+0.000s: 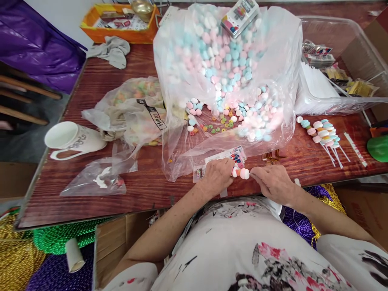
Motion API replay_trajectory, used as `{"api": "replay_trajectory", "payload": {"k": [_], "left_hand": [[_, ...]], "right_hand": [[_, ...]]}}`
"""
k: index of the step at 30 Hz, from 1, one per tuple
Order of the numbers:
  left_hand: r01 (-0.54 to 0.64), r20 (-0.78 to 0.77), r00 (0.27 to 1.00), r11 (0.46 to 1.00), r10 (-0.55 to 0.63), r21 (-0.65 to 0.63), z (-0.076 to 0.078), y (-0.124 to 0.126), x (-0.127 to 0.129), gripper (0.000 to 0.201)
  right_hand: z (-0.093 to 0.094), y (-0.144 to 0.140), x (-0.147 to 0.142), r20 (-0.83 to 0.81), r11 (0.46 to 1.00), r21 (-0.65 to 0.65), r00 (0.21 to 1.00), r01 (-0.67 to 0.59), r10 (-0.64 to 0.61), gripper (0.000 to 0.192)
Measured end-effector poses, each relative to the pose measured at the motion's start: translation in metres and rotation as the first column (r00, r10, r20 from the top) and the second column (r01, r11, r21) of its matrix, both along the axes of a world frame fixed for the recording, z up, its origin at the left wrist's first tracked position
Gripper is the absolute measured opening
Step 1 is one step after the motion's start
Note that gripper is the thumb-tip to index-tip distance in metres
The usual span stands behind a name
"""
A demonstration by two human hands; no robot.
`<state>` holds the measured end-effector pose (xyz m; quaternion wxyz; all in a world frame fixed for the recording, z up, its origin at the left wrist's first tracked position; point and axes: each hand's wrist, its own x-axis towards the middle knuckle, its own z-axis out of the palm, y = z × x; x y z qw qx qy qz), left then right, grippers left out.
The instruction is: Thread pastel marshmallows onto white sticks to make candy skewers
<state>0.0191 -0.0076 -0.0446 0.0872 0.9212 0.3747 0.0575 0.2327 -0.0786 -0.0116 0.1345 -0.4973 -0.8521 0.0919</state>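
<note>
My left hand is closed round a short marshmallow skewer, with white and pink pieces sticking out to its right. The fingers of my right hand are pinched together at the right end of that row; what lies between them is hidden. Just beyond my left hand lie printed cards. A large clear bag is spread open past both hands, with pink, white and blue marshmallows and small coloured rings in it. Finished-looking marshmallow skewers on white sticks lie to the right.
Gold twist ties lie beyond my right hand. A clear plastic bin holds white sticks and packets. On the left are a white mug, a bag of coloured rings and a small clear bag. An orange box stands behind.
</note>
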Motion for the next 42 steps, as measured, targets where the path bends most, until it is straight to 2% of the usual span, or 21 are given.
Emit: {"api": "replay_trajectory", "payload": {"k": [4,7,10,12,14,16,17,18,20,22,24,26,29,31,33,34,37,38,39,40,42], "left_hand": [[-0.010,-0.018,1.000,0.996,0.008,-0.090,0.000,-0.002,0.002,0.007],[0.025,0.008,1.000,0.977,-0.024,-0.212,0.003,-0.003,0.000,0.005],[0.095,0.099,0.994,0.876,-0.054,-0.473,0.013,0.000,-0.004,0.015],[0.167,0.178,0.982,0.703,-0.057,-0.692,0.022,0.004,-0.006,0.027],[0.215,0.232,0.973,0.421,-0.012,-0.881,0.030,0.007,-0.009,0.037],[0.213,0.222,0.973,0.130,0.064,-0.968,0.035,0.008,-0.011,0.044],[0.203,0.205,0.974,0.025,0.092,-0.979,0.036,0.008,-0.011,0.047],[0.197,0.192,0.975,-0.042,0.109,-0.979,0.036,0.007,-0.011,0.049],[0.192,0.181,0.977,-0.097,0.112,-0.977,0.036,0.005,-0.008,0.051],[0.183,0.174,0.979,-0.089,0.106,-0.979,0.034,0.002,-0.002,0.050],[0.180,0.175,0.978,-0.037,0.110,-0.983,0.032,0.001,0.005,0.048],[0.204,0.213,0.969,0.087,0.122,-0.975,0.031,0.001,0.010,0.047],[0.254,0.313,0.940,0.332,0.135,-0.908,0.037,0.007,0.006,0.054],[0.260,0.348,0.926,0.424,0.146,-0.868,0.042,0.012,-0.004,0.072],[0.251,0.340,0.930,0.429,0.142,-0.868,0.047,0.016,-0.017,0.083],[0.241,0.318,0.939,0.411,0.131,-0.879,0.048,0.017,-0.023,0.079],[0.184,0.224,0.968,0.282,0.115,-0.942,0.043,0.013,-0.033,0.045],[0.169,0.206,0.970,0.254,0.128,-0.952,0.039,0.011,-0.034,0.038],[0.159,0.201,0.969,0.261,0.146,-0.952,0.036,0.008,-0.033,0.034],[0.148,0.206,0.965,0.312,0.161,-0.939,0.033,0.005,-0.032,0.031],[0.106,0.211,0.965,0.505,0.154,-0.856,0.029,0.000,-0.027,0.027]], "right_hand": [[0.000,0.005,-0.007,0.100,0.991,0.130,0.995,-0.034,0.021,0.016],[0.007,0.015,-0.002,0.122,0.958,0.252,0.986,-0.139,0.111,0.017],[0.018,0.024,0.009,0.114,0.907,0.324,0.963,-0.268,0.244,0.016],[0.025,0.028,0.016,0.133,0.869,0.353,0.938,-0.346,0.319,0.016],[0.032,0.030,0.021,0.172,0.834,0.371,0.913,-0.408,0.370,0.015],[0.037,0.030,0.023,0.188,0.807,0.382,0.893,-0.450,0.409,0.014],[0.038,0.029,0.023,0.184,0.800,0.382,0.886,-0.463,0.425,0.013],[0.038,0.028,0.021,0.177,0.794,0.382,0.881,-0.472,0.439,0.013],[0.035,0.024,0.015,0.166,0.787,0.381,0.874,-0.485,0.458,0.013],[0.028,0.021,0.006,0.158,0.792,0.384,0.878,-0.475,0.451,0.012],[0.018,0.018,-0.005,0.129,0.819,0.369,0.897,-0.440,0.424,0.013],[0.009,0.016,-0.015,0.076,0.863,0.323,0.920,-0.387,0.384,0.014],[0.000,0.015,-0.021,-0.022,0.907,0.260,0.937,-0.331,0.348,0.014],[-0.001,0.016,-0.018,-0.078,0.922,0.264,0.947,-0.282,0.312,0.014],[0.000,0.017,-0.012,-0.114,0.925,0.305,0.955,-0.229,0.274,0.016],[0.002,0.017,-0.009,-0.121,0.918,0.335,0.956,-0.213,0.266,0.017],[0.007,0.019,-0.005,-0.095,0.869,0.437,0.949,-0.233,0.302,0.019],[0.007,0.019,-0.006,-0.074,0.856,0.455,0.947,-0.246,0.311,0.019],[0.008,0.019,-0.008,-0.054,0.851,0.460,0.948,-0.254,0.312,0.018],[0.007,0.018,-0.010,-0.038,0.857,0.448,0.952,-0.256,0.304,0.017],[0.005,0.017,-0.017,-0.031,0.892,0.383,0.961,-0.241,0.273,0.016]]}}
